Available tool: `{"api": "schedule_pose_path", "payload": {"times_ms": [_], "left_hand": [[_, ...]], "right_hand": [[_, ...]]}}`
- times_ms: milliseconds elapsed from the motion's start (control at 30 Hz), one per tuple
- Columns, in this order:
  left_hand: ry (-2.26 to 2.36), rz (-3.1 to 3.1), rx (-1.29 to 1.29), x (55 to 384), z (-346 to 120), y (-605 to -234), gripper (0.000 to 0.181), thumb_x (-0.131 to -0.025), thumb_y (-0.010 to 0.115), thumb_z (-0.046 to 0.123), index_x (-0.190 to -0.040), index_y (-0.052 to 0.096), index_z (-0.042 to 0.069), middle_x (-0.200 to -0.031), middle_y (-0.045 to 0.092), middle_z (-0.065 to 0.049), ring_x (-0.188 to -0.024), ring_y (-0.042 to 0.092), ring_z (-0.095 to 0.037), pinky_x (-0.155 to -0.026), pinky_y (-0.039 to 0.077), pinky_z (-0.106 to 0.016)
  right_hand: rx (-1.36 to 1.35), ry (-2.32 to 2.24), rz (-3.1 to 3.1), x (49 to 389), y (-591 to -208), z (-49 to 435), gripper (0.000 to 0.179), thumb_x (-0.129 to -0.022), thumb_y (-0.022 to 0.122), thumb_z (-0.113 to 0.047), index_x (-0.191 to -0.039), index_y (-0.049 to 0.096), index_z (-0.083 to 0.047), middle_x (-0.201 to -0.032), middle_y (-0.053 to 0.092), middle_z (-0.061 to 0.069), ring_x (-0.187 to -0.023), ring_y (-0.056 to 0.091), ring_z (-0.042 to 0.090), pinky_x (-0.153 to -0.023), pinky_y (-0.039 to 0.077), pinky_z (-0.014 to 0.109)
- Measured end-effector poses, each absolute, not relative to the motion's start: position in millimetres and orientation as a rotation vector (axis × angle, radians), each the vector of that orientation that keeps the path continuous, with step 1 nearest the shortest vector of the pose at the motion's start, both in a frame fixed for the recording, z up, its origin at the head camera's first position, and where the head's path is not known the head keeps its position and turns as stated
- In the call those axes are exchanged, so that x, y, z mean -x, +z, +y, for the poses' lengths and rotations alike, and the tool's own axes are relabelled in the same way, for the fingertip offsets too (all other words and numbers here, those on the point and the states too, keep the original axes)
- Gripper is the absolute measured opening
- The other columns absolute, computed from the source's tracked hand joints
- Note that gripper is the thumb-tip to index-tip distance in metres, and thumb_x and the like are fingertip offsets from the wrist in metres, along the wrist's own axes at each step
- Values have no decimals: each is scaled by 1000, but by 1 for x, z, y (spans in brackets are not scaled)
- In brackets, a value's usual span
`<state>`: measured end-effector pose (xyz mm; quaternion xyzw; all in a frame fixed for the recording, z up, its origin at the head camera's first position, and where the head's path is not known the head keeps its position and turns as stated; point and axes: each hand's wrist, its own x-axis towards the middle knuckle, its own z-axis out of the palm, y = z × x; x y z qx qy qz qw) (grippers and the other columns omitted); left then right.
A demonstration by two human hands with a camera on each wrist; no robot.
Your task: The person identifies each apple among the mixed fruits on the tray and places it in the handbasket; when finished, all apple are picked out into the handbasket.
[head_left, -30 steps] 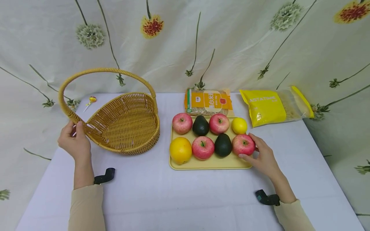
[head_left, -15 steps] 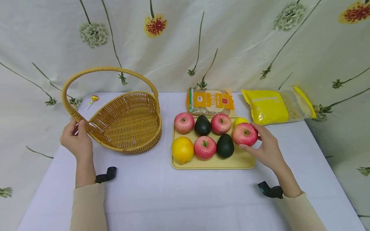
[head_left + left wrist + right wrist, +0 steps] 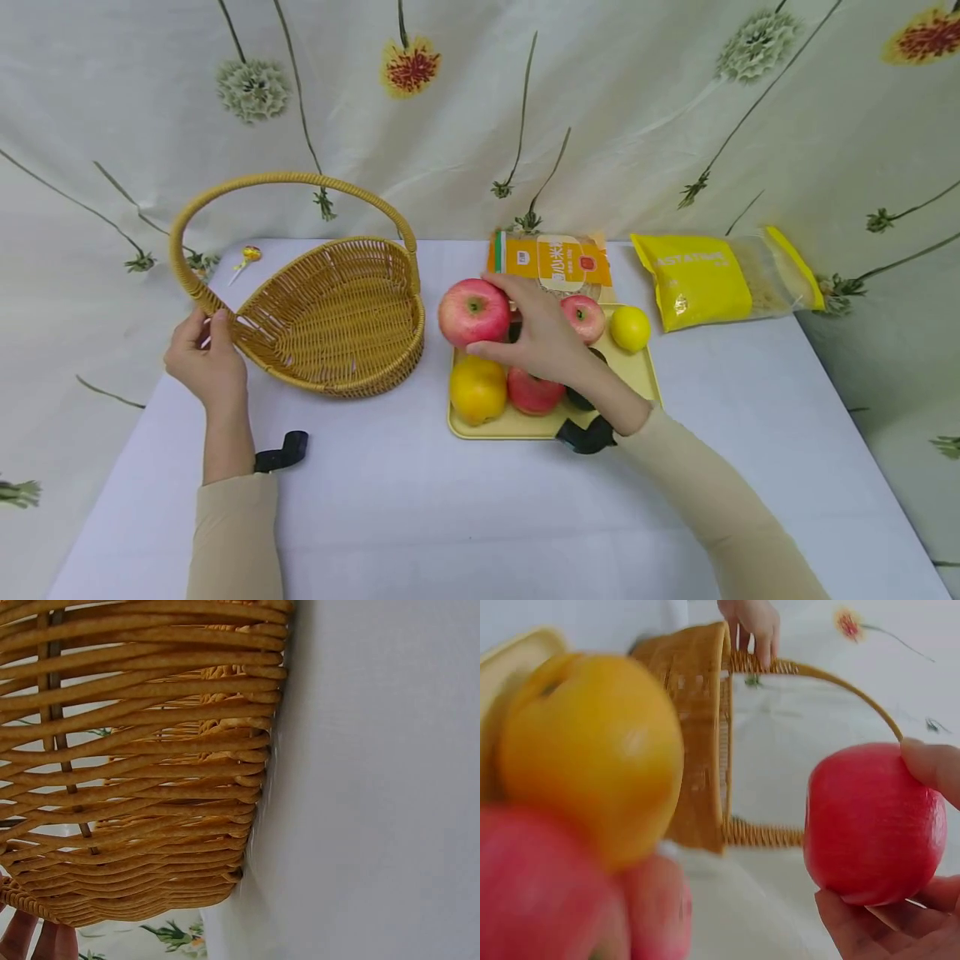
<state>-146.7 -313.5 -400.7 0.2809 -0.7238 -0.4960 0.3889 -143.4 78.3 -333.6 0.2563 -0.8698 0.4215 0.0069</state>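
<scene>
White cloth (image 3: 465, 517) covers the counter (image 3: 375, 483). Nearest, a pale-yellow rectangular tray (image 3: 633, 367) carries a round orange-yellow fruit (image 3: 477, 390) at its near left corner. By the counter's left edge, the grip of the left hand (image 3: 206, 358) pinches the foot of the arched handle (image 3: 288, 178) on a brown woven basket (image 3: 375, 382). The grip of the right hand (image 3: 536, 329) curls round a glossy red apple (image 3: 471, 315), raised over the tray's far left corner. Beyond, an orange printed bag (image 3: 553, 260) and a yellow plastic bag (image 3: 701, 282) lie along the counter's far edge before a flower-printed backdrop (image 3: 600, 100).
</scene>
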Motion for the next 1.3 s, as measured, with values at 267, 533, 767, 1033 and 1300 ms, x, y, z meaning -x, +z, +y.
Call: {"api": "schedule_pose_path", "payload": {"times_ms": [267, 533, 767, 1033, 1300], "left_hand": [[-1269, -1840, -719, 147, -315, -402, 24, -96, 62, 21, -117, 73, 19, -92, 57, 23, -91, 55, 4, -78, 45, -16], [-1242, -1839, -705, 144, -316, -399, 24, -96, 62, 21, -116, 73, 18, -90, 56, 25, -89, 55, 4, -78, 46, -16], [-1265, -1845, -713, 144, -314, -401, 24, -96, 61, 24, -117, 73, 21, -95, 59, 21, -93, 55, 3, -80, 46, -17], [-1243, -1849, -707, 145, -311, -404, 24, -96, 61, 22, -117, 73, 20, -93, 58, 22, -91, 55, 3, -79, 46, -16], [-1230, -1836, -709, 146, -310, -402, 23, -96, 62, 23, -116, 74, 19, -90, 55, 25, -89, 55, 4, -76, 45, -16]], "right_hand": [[-864, 1418, -2763, 176, -341, -30, 81, -79, 80, -36, -145, 42, -11, -144, 49, 5, -126, 51, 19, -100, 48, 31], [-740, 1323, -2847, 200, -365, -105, 80, -81, 79, -36, -146, 39, -11, -144, 49, 3, -131, 48, 16, -108, 41, 27], [-584, 1230, -2926, 217, -384, -133, 78, -78, 82, -37, -141, 43, -12, -136, 53, -1, -124, 51, 13, -103, 43, 26], [-497, 1210, -2991, 224, -396, -142, 75, -76, 83, -36, -137, 47, -12, -129, 58, -1, -119, 54, 14, -99, 44, 25], [-504, 1182, -3040, 230, -401, -149, 80, -78, 82, -36, -143, 41, -14, -134, 54, -1, -123, 51, 14, -101, 43, 24]]}}
